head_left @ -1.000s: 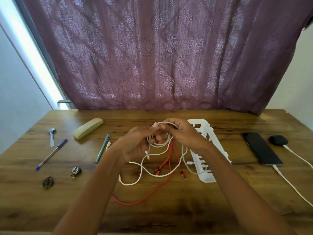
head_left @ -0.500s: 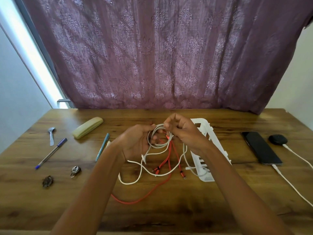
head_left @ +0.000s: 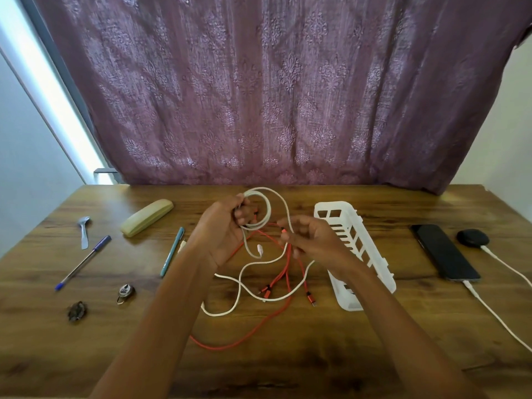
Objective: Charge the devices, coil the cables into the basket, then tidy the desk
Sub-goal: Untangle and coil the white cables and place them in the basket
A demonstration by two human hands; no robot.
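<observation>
Two cables: a white cable (head_left: 260,207) and a red cable (head_left: 253,331), tangled together; part is lifted between the hands, the rest sprawls on the desk (head_left: 288,367) below them and nearer the person
Left hand (head_left: 221,234): raised off the desk; fingers curled round a few finished loops of the white cable, holding them as a small ring
Right hand (head_left: 313,240): just beside the ring; fingertips pinch the white run that arcs over from the loops; red strands pass by the same fingers, and I cannot tell whether they are gripped too
Basket (head_left: 335,207): on the desk just beyond the right hand, partly behind that wrist; no coil seen in it
Devices: phone (head_left: 443,251) and dark case (head_left: 472,239) lie well out past the right hand, with charging leads (head_left: 495,312) plugged in; charging looks done
Step in hand: coiling the white cable; probably early, since most of its length lies loose
Next move: likely feeding the slack round the ring; the red strands cross the white, so it must be drawn free or it will snag
Beyond the left hand: teal pen (head_left: 172,251), blue pen (head_left: 83,262), spoon (head_left: 84,231) and beige case (head_left: 146,217) await tidying
</observation>
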